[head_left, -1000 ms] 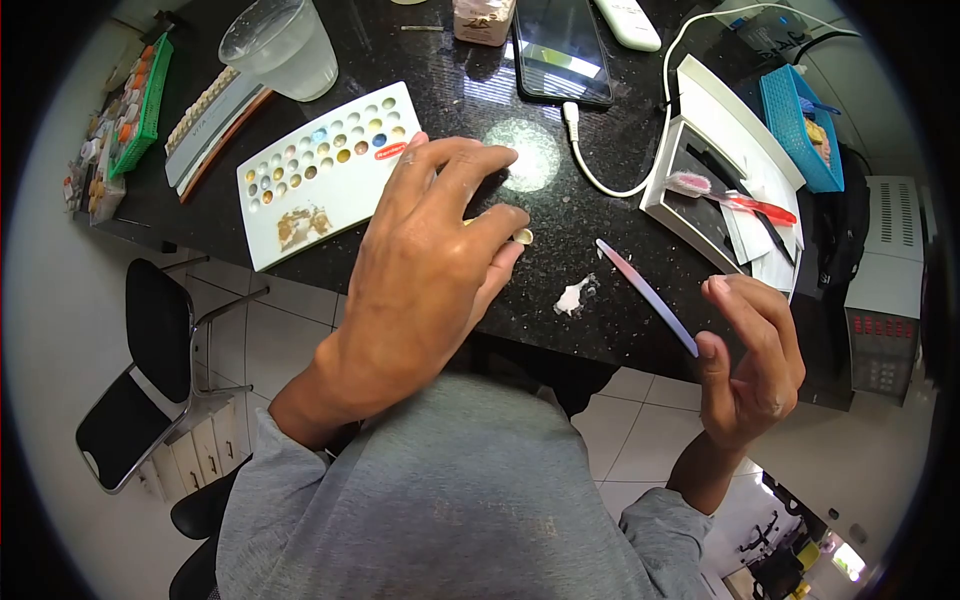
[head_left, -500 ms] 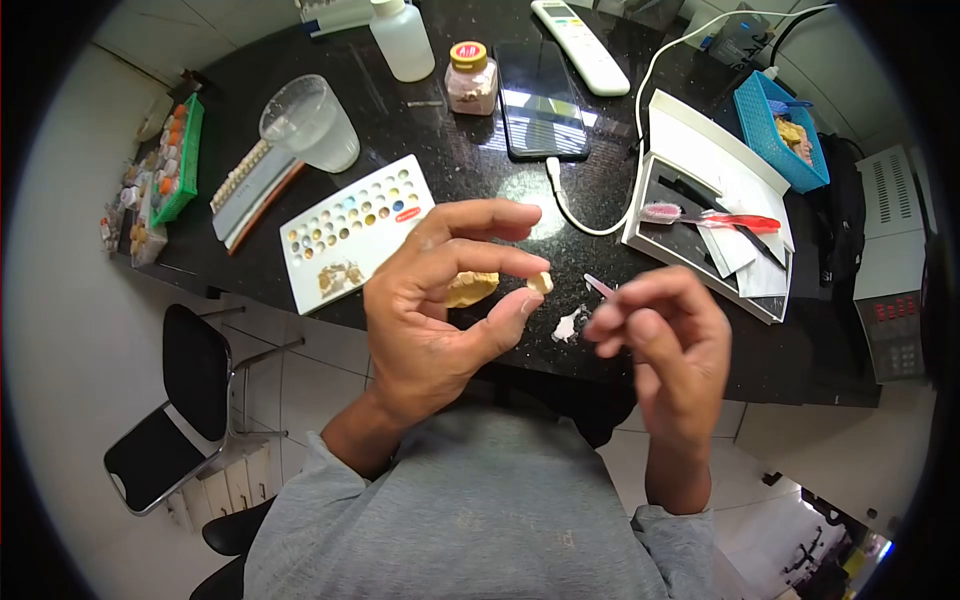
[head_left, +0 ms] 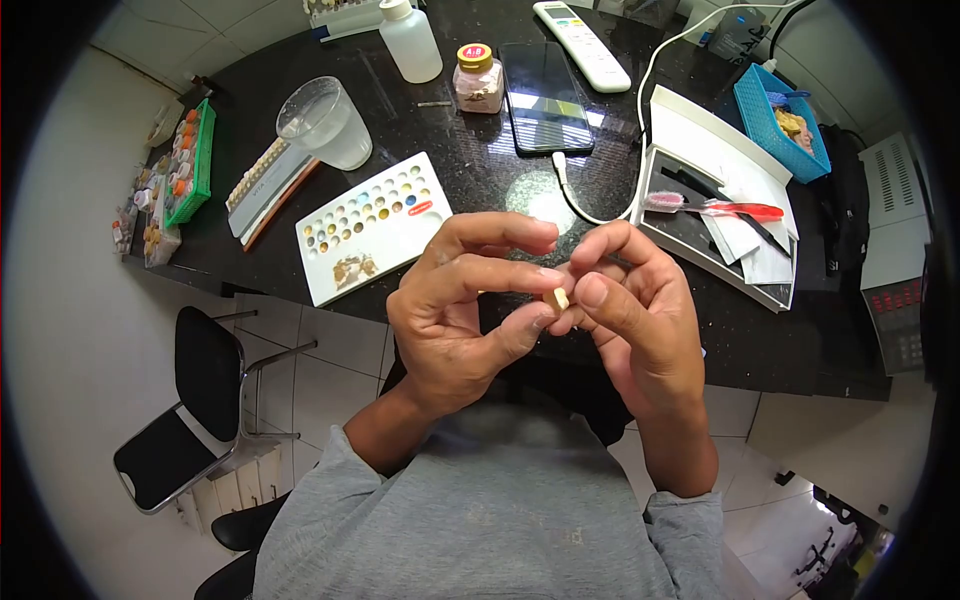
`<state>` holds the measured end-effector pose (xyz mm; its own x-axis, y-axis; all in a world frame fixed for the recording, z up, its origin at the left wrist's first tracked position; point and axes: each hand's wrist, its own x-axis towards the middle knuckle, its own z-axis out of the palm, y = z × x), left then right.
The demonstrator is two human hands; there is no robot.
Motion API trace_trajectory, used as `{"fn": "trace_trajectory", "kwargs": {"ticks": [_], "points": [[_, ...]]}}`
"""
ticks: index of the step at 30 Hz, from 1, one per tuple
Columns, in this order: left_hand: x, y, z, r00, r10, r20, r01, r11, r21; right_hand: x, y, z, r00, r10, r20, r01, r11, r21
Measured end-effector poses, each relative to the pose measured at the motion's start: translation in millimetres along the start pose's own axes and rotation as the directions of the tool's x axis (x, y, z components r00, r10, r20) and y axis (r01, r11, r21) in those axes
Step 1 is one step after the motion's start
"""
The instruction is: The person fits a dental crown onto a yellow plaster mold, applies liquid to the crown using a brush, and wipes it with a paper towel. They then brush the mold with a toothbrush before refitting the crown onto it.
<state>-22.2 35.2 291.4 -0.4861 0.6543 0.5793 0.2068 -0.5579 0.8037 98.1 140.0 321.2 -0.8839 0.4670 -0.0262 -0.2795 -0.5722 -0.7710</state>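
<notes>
Between the thumb and index finger of my left hand (head_left: 455,310) is a small cream-coloured, tooth-like piece (head_left: 558,299). My right hand (head_left: 645,320) is drawn up close on its right side, with thumb and fingers curled near the piece; whether they hold anything is hidden. Both hands are above the front edge of the black speckled table (head_left: 440,125). Behind my left hand lies a white palette (head_left: 385,235) with rows of coloured wells and a brown smear.
A clear cup (head_left: 340,130), a white bottle (head_left: 412,45), a pink-powder jar (head_left: 478,85) and a phone (head_left: 545,100) stand or lie farther back. At the right are an open box (head_left: 690,225) with a red brush and a blue basket (head_left: 790,125).
My right hand has moved left and up to meet my left hand at the piece. The view has shifted slightly, and the hands now cover the yellowish lump and white powder.
</notes>
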Motion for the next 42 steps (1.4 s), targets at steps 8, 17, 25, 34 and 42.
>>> {"fn": "trace_trajectory", "kwargs": {"ticks": [8, 17, 25, 34, 42], "points": [[-3, -3, 0, 0.999, -0.023, -0.03, 0.021, 0.997, -0.073, -3, 0, 1, 0.998, -0.063, -0.002, 0.063, 0.992, -0.11], [-6, 0, 5, 0.995, -0.077, -0.059, 0.068, 0.988, -0.136, -8, 10, 3, 0.947, -0.322, 0.022, 0.306, 0.876, -0.374], [-4, 3, 6, 0.994, -0.076, -0.072, 0.071, 0.995, -0.072, -7, 14, 2, 0.85, -0.518, 0.097, 0.475, 0.67, -0.571], [-5, 4, 4, 0.997, -0.032, -0.07, 0.036, 0.998, 0.06, -8, 13, 5, 0.86, -0.507, 0.055, 0.445, 0.694, -0.566], [-1, 1, -2, 1.0, 0.006, -0.028, -0.003, 0.994, 0.108, -4, 17, -2, 0.814, -0.555, 0.171, 0.531, 0.592, -0.607]]}}
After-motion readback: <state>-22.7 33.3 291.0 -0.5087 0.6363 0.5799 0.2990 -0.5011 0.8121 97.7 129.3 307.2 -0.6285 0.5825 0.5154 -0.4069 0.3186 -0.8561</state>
